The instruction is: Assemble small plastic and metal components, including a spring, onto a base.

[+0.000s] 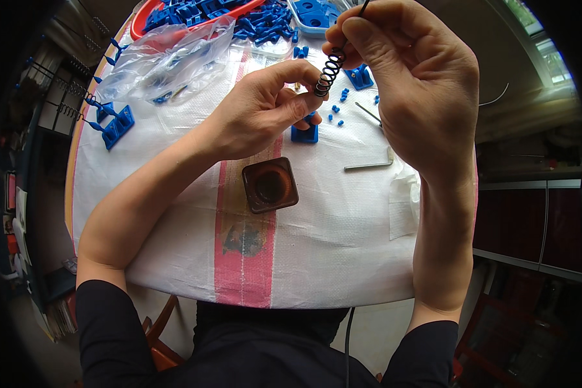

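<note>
A black coil spring [330, 72] is held up between both hands above the table. My right hand [407, 77] pinches its upper end, where a thin black rod sticks out at the top. My left hand [265, 110] grips the spring's lower end with thumb and fingertips. Just below my left hand a blue plastic block [306, 134] lies on the white woven table cover [343, 239], with tiny blue pieces [336, 116] scattered beside it.
A small square brown dish [269, 185] sits mid-table on a pink stripe. A metal hex key [368, 165] lies to its right. A clear plastic bag [168, 58], a red tray of blue parts [194, 13] and blue brackets [116, 126] lie far left.
</note>
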`<action>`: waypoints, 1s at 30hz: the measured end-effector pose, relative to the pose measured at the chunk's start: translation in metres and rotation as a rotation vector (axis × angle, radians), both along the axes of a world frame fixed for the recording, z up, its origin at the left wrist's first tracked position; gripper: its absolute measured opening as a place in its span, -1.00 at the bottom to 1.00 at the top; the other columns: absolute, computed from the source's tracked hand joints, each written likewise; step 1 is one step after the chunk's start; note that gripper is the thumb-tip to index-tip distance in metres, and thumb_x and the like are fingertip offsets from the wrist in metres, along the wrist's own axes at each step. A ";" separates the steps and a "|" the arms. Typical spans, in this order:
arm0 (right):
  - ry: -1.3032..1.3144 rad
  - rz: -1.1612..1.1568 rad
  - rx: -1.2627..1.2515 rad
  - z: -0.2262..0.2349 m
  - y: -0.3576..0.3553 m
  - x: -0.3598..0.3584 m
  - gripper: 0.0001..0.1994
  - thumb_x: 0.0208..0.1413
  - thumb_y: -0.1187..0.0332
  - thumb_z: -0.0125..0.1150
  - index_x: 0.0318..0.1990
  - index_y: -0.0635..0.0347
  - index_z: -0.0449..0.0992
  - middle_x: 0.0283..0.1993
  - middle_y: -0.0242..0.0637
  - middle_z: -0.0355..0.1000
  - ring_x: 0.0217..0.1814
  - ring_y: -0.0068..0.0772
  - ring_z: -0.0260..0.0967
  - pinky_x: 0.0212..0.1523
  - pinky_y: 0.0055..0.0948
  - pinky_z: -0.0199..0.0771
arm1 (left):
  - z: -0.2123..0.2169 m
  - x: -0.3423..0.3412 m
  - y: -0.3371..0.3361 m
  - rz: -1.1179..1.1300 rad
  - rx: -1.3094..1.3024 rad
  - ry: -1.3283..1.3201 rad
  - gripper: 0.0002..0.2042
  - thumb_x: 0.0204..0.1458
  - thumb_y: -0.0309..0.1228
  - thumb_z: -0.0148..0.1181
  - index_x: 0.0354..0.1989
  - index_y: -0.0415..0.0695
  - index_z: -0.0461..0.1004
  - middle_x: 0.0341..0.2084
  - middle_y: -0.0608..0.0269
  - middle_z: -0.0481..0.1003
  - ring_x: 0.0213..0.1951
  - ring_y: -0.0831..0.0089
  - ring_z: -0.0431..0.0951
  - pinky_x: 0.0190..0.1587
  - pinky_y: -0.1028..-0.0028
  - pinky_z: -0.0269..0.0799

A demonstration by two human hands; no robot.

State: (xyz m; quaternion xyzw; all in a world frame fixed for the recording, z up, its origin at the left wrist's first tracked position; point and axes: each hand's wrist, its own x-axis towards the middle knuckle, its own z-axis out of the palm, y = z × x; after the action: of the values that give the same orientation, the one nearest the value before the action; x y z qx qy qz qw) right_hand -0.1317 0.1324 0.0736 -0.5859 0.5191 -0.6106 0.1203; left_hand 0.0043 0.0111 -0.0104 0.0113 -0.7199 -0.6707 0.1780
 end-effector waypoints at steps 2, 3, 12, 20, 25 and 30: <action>0.038 -0.061 0.013 0.003 -0.001 0.007 -0.94 0.20 0.56 0.17 -0.32 0.39 0.48 -0.42 -0.25 0.51 -0.35 -0.60 0.44 -0.30 -0.60 0.47 | 0.000 0.002 -0.001 0.002 -0.002 -0.004 -0.84 0.26 -0.44 0.06 -0.04 -0.19 0.40 -0.22 0.34 0.46 -0.20 0.51 0.57 -0.14 0.49 0.51; 0.092 -0.127 0.041 0.008 0.003 0.014 -0.94 0.20 0.56 0.17 -0.32 0.38 0.48 -0.42 -0.26 0.50 -0.35 -0.60 0.44 -0.31 -0.60 0.46 | -0.001 0.001 -0.001 0.002 0.001 -0.004 -0.84 0.26 -0.44 0.06 -0.04 -0.19 0.40 -0.22 0.34 0.46 -0.20 0.51 0.57 -0.13 0.49 0.51; 0.070 -0.099 0.013 -0.006 -0.002 0.008 -0.92 0.16 0.55 0.24 -0.34 0.35 0.46 -0.44 -0.28 0.48 -0.39 -0.63 0.42 -0.34 -0.62 0.43 | -0.002 0.002 -0.003 0.017 -0.040 -0.009 -0.84 0.25 -0.44 0.08 -0.06 -0.20 0.41 -0.21 0.29 0.47 -0.19 0.49 0.58 -0.13 0.47 0.54; 0.082 -0.098 -0.034 -0.010 -0.004 0.005 -0.92 0.16 0.54 0.24 -0.32 0.37 0.47 -0.43 -0.26 0.50 -0.38 -0.61 0.44 -0.35 -0.63 0.45 | -0.001 0.002 -0.002 0.021 -0.047 -0.020 -0.83 0.26 -0.39 0.09 -0.06 -0.20 0.42 -0.23 0.30 0.48 -0.19 0.48 0.59 -0.12 0.47 0.54; 0.099 -0.148 -0.137 -0.012 -0.006 0.009 -0.92 0.17 0.54 0.24 -0.31 0.39 0.49 -0.43 -0.26 0.51 -0.38 -0.60 0.46 -0.35 -0.62 0.46 | 0.003 0.003 -0.001 0.014 -0.026 -0.053 -0.82 0.27 -0.38 0.08 -0.06 -0.19 0.42 -0.24 0.32 0.47 -0.18 0.50 0.58 -0.11 0.46 0.53; 0.067 -0.132 -0.086 -0.011 -0.005 0.007 -0.93 0.17 0.55 0.23 -0.31 0.39 0.49 -0.43 -0.27 0.51 -0.38 -0.60 0.46 -0.34 -0.62 0.46 | 0.002 0.003 -0.001 0.017 -0.045 -0.043 -0.83 0.27 -0.39 0.07 -0.06 -0.19 0.42 -0.25 0.32 0.47 -0.19 0.50 0.58 -0.11 0.46 0.53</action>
State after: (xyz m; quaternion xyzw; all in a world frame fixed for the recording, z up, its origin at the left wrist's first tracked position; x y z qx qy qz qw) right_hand -0.1244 0.1271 0.0625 -0.5751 0.5338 -0.6188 0.0369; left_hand 0.0072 0.0105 -0.0085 0.0275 -0.7383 -0.6525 0.1684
